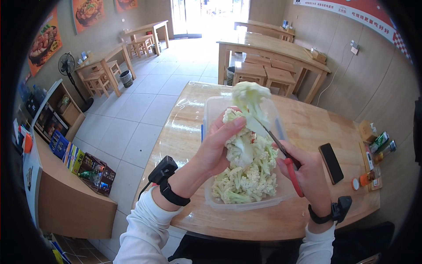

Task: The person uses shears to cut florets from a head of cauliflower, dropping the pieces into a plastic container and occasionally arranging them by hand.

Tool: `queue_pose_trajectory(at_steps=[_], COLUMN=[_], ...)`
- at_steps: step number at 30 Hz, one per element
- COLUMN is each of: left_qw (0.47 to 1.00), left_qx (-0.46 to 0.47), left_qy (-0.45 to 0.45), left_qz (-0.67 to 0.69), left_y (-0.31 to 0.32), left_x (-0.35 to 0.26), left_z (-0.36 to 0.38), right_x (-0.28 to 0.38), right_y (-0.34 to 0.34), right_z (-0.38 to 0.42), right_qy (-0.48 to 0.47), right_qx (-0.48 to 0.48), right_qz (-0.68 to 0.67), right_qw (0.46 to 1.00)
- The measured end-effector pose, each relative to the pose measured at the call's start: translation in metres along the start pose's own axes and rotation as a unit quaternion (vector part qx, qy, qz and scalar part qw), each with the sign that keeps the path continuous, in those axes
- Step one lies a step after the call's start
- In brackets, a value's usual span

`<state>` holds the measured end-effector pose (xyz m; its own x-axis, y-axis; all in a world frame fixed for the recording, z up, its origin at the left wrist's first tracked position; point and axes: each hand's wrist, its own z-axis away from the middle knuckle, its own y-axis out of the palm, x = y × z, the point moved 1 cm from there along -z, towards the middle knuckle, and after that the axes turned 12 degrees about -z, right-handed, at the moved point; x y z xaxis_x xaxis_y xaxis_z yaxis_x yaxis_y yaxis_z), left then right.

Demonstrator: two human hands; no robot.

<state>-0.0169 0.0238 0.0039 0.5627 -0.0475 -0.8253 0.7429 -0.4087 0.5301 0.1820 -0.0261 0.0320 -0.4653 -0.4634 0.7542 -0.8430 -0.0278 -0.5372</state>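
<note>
My left hand (pixel 222 143) is closed around a piece of cauliflower (pixel 250 99), whose pale head sticks up above the fingers. In my right hand (pixel 307 171) is a pair of scissors (pixel 291 169) with red handles, and its dark blades reach up to the cauliflower's stem. Both hands are over a clear plastic container (pixel 211 105). Cut cauliflower florets (pixel 246 185) are heaped in the container's near part, below my hands. The blade tips are partly hidden by the cauliflower.
A black phone (pixel 331 163) lies on the wooden table (pixel 176 132), to the right of the container. Bottles and small jars (pixel 382 147) stand along the table's right edge by the wall. Farther off are other wooden tables (pixel 272 48) with stools and a standing fan (pixel 67 66).
</note>
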Motion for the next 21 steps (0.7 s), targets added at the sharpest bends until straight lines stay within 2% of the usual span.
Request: queue_pose_trajectory(at_steps=[3, 5, 6, 7, 9, 10, 14, 18, 21], left_qw=[1.000, 1.000, 0.999, 0.999, 0.989, 0.975, 0.951, 0.946, 0.936], left_qx=[-0.019, -0.017, -0.011, -0.006, 0.033, 0.026, 0.059, 0.037, 0.022], left_qy=[0.008, 0.010, 0.009, 0.006, -0.003, 0.020, 0.055, 0.038, 0.051], left_qz=[0.003, -0.017, -0.037, -0.034, -0.145, -0.218, -0.299, -0.320, -0.348], left_y=[-0.005, -0.005, -0.003, 0.000, 0.006, 0.009, 0.018, 0.008, 0.005], left_x=[0.000, -0.003, -0.004, -0.001, 0.008, 0.013, 0.013, 0.012, 0.005], left_z=[-0.003, -0.001, -0.002, -0.001, 0.002, 0.003, 0.004, 0.001, 0.000], right_x=[-0.006, -0.021, -0.013, -0.007, 0.002, -0.002, -0.008, -0.008, -0.007], right_y=[-0.008, -0.024, -0.024, -0.018, -0.007, -0.003, 0.010, 0.002, -0.018], right_z=[-0.002, -0.002, -0.007, -0.009, -0.009, -0.009, -0.006, -0.007, -0.009], right_qy=[0.018, 0.103, 0.134, 0.138, 0.056, 0.063, 0.059, 0.025, 0.002], right_qx=[0.008, -0.016, -0.065, -0.069, -0.085, -0.051, -0.096, -0.109, -0.157], right_qz=[-0.005, -0.011, -0.075, -0.072, -0.317, -0.361, -0.372, -0.354, -0.380], right_qw=[1.000, 0.995, 0.986, 0.985, 0.943, 0.929, 0.922, 0.929, 0.911])
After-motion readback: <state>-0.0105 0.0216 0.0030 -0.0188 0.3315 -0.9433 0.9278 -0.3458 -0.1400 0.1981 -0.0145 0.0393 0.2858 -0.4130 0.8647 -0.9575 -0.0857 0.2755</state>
